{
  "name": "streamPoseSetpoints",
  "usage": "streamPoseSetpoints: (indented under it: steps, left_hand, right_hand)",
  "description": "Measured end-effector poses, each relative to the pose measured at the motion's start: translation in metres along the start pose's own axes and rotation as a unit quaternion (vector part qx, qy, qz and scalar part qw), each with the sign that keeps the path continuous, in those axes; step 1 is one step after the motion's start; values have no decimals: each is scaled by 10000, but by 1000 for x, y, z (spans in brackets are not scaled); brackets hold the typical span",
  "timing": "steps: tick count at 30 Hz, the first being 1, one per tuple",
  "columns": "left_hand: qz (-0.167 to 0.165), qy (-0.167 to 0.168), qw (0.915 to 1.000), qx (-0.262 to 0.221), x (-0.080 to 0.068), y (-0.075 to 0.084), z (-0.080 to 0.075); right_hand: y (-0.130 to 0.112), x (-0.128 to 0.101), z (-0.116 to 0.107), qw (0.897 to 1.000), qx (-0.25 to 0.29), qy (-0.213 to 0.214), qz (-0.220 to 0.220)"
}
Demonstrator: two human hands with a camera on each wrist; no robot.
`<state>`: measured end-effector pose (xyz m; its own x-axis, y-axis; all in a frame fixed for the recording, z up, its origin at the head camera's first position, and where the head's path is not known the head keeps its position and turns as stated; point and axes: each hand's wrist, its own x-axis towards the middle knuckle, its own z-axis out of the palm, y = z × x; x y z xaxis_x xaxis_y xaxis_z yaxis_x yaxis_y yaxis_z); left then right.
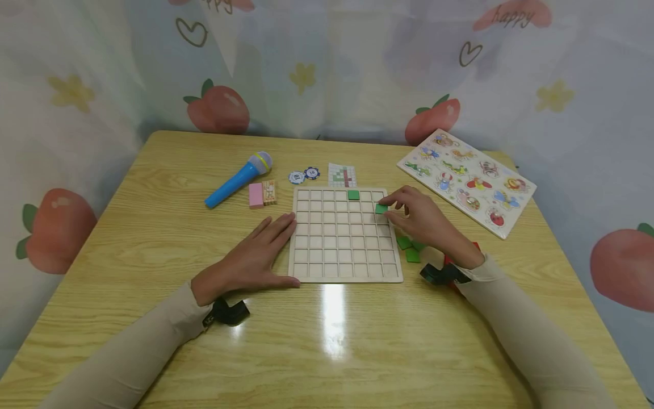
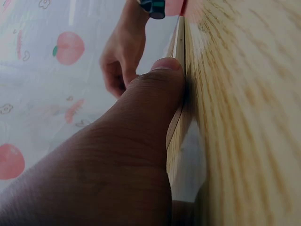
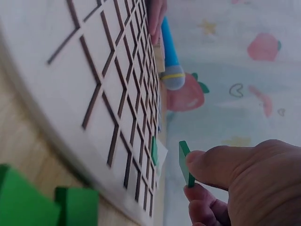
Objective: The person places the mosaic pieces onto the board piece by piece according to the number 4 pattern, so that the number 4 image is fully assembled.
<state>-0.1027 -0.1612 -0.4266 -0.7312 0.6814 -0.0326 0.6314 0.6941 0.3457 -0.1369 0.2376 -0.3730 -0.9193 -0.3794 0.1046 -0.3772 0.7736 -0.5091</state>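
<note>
I see right hand [image 1: 424, 218] pinching green tile [image 1: 381, 208] at fingertips, over grid board [image 1: 344, 272] right edge | loose green tiles [image 1: 409, 247] under its wrist | left hand [image 1: 255, 255] flat, fingers spread, thumb against board's left edge

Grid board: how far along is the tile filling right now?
Barely started. One green tile already sits in the grid board top row. The right hand pinches a second green tile over a cell near the right edge; the left hand steadies the board. Loose green tiles wait beside it; nearly every cell is unfilled.
</note>
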Motion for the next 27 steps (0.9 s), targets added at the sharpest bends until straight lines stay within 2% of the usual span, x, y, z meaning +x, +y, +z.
streamPoseSetpoints:
  steps: [9,19,27]
  left_hand:
    - [62,44,10000,47,0,0,1]
    - [125,89,9999,23,0,1,1]
    - [116,110,9999,29,-1,-1,0]
  right_hand:
    - [-22,36,10,9955,-448,-492,-673]
    - [-36,59,22,9931,-350,-930,-626]
    - [-41,69,30,9933,-340,-950,-568]
